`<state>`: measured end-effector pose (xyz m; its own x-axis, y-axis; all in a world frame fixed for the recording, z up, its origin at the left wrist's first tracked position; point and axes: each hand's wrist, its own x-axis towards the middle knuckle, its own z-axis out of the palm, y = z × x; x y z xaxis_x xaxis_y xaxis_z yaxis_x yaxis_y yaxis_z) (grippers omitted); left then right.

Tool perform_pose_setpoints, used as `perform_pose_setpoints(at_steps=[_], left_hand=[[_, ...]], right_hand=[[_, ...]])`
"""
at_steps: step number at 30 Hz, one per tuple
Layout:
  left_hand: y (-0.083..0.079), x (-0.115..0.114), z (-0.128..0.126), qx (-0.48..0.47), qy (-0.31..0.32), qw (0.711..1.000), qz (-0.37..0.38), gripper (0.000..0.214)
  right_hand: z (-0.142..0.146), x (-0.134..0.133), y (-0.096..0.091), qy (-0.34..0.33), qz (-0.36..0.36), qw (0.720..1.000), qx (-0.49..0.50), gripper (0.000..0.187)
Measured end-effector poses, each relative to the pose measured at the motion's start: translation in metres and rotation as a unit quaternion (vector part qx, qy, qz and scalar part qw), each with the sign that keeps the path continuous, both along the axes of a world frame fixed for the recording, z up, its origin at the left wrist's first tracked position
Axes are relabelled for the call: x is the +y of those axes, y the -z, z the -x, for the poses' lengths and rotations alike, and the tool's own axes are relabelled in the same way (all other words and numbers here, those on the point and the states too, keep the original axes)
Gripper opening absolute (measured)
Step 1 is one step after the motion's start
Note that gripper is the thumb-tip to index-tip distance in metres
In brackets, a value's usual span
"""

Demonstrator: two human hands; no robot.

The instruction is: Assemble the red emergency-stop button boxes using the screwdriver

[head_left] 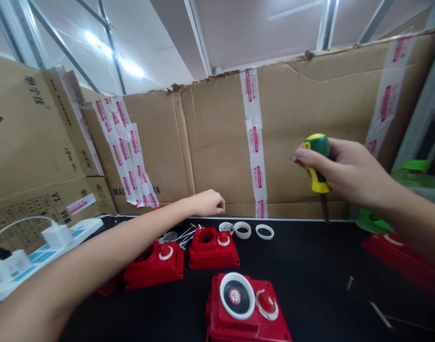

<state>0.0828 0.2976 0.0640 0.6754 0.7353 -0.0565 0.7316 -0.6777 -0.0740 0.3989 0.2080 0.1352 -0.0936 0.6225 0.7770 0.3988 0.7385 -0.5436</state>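
My right hand (340, 168) is raised above the black table, closed around the green and yellow handle of a screwdriver (319, 166) whose dark shaft points down. My left hand (208, 203) reaches to the back of the table with its fingers curled into a pinch over several long metal pins (188, 233); what it holds, if anything, is hidden. Nearest to me lies a red plastic housing (246, 308) with a white ring, a dark disc and a red button. Two more red housings (213, 248) (155, 263) lie behind it.
Two white rings (242, 230) (265, 232) and a small metal disc (226, 227) lie by the cardboard wall (310, 123). A power strip with chargers (42, 247) is at the left. Another red housing (399, 256) and a green item (372, 221) sit at the right. Loose screws (350, 283) lie on the table.
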Motion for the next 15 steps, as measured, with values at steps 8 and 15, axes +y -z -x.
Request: perform_pose_setpoints(at_steps=[8,15], left_hand=[[-0.018,-0.084,0.034,-0.014,0.048,0.985,-0.164,0.021],[-0.028,-0.169,0.032,0.008,0.105,0.958,-0.267,0.025]], right_hand=[[0.03,-0.021,0.033,0.002,-0.138,0.888,-0.438,0.018],[0.032,-0.052,0.065,0.009,-0.274,0.796,-0.54,0.03]])
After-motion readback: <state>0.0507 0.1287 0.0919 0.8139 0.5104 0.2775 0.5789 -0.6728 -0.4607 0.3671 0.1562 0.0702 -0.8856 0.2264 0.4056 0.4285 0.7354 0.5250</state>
